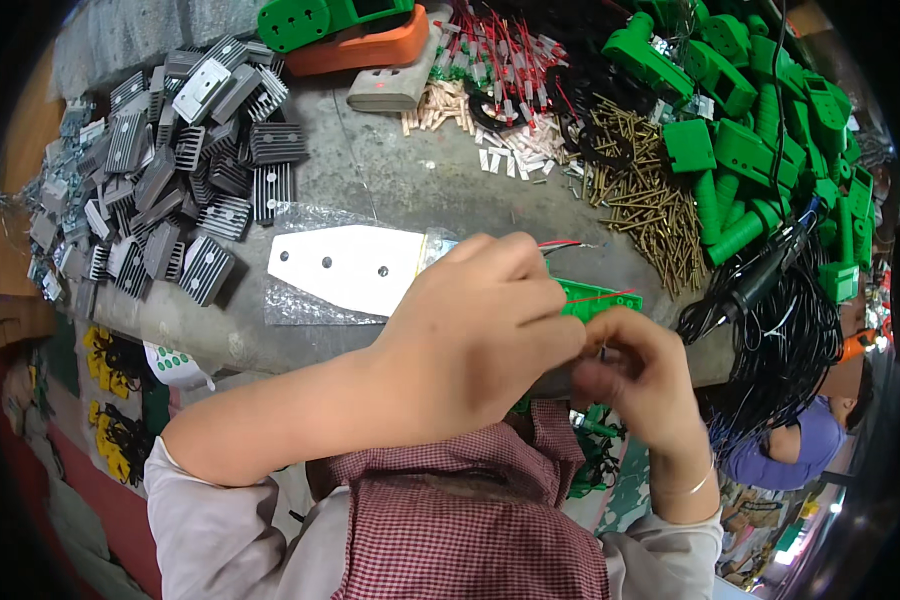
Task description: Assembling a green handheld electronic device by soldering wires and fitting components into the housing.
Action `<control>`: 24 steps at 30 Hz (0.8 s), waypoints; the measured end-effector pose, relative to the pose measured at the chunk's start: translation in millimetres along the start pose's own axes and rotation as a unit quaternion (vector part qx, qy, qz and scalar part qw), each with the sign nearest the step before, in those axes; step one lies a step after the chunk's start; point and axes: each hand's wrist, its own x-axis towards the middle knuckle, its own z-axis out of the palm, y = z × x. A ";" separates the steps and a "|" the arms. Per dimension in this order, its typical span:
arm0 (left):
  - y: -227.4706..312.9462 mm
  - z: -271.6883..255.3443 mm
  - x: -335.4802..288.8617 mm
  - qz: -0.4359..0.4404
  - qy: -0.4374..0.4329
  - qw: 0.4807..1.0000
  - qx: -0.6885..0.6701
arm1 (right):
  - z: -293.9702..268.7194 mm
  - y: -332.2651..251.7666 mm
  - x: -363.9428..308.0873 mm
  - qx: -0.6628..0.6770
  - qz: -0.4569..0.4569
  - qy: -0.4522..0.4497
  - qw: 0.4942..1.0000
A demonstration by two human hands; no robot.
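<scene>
My left hand (pixel 480 335) reaches across to the right with its fingers curled closed, its back hiding what they hold. Close by, my right hand (pixel 645 375) has thumb and fingers bent together near the left fingertips; anything pinched there is too small or hidden to name. Just beyond both hands lies a green plastic casing (pixel 625 300), partly covered, with a thin red wire across it. More red and dark wire ends (pixel 570 244) stick out above it. Left of my left hand, a white tapered plate (pixel 345 268) with three dark holes rests on clear plastic wrap (pixel 315 312).
Grey finned metal blocks (pixel 155 190) are heaped at the left. Brass screws (pixel 650 195), green plastic housings (pixel 745 130) and coiled black cords (pixel 785 330) crowd the right. Red-wired small parts (pixel 500 60) and an orange casing (pixel 355 48) lie at the back. A person (pixel 790 440) is low at right.
</scene>
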 end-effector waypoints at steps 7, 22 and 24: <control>0.1 -2.6 3.6 0.000 -0.031 1.000 0.001 | 0.7 3.3 5.8 -0.195 -0.146 0.100 0.965; 2.1 -2.7 2.0 0.063 -0.036 0.997 0.037 | 3.5 -6.9 -0.3 -0.032 0.014 0.016 0.999; 4.2 -3.4 -0.3 0.028 -0.049 0.998 0.033 | -1.8 1.9 0.6 -0.047 -0.059 0.040 0.996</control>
